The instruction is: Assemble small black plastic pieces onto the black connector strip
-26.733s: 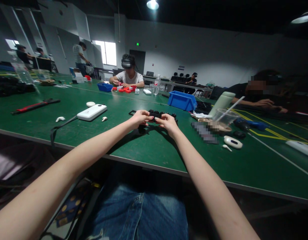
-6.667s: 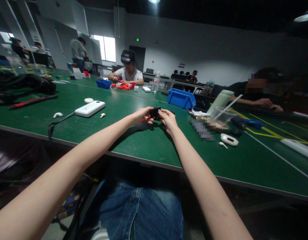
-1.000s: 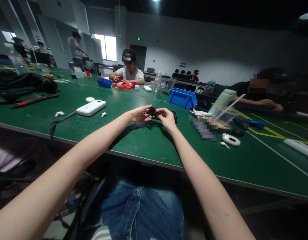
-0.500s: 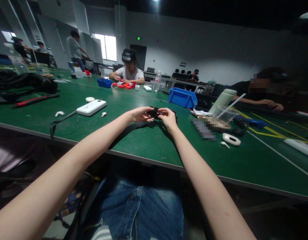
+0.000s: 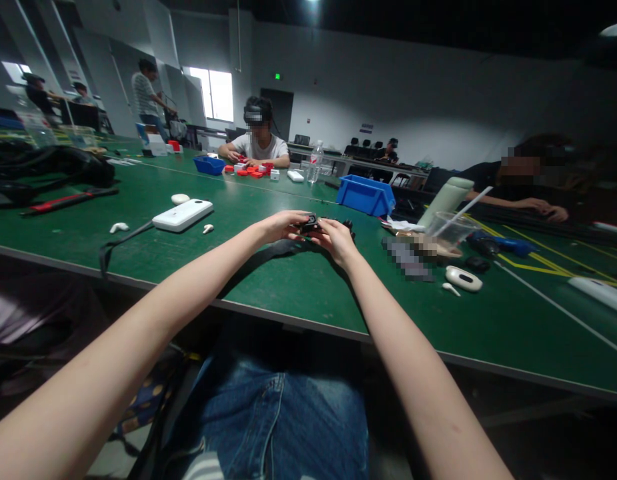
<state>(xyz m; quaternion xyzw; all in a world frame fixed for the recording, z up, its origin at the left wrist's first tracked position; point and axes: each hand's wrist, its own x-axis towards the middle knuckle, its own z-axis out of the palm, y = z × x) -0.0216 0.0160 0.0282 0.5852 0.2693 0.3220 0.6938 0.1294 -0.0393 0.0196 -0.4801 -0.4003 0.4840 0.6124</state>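
Both hands hold one small black object (image 5: 309, 222) just above the green table (image 5: 288, 287); its kind is too small and too covered to make out. My left hand (image 5: 283, 227) grips it from the left, fingers closed on its side. From the right, my right hand (image 5: 338, 239) pinches it with thumb and fingers. Some more black parts (image 5: 349, 227) show just behind the right hand, partly hidden by it.
Left of my hands lie a white power bank (image 5: 183, 215) with a grey strap and loose earbuds (image 5: 208, 229). A blue bin (image 5: 367, 195) stands beyond. At right are a plastic cup (image 5: 448, 233), a green bottle (image 5: 445, 201) and an earbud case (image 5: 463, 279). A person (image 5: 261, 143) sits opposite.
The black object has turned in my fingers, so a face with a lighter outline now shows. My right hand has shifted slightly; both hands keep their hold.
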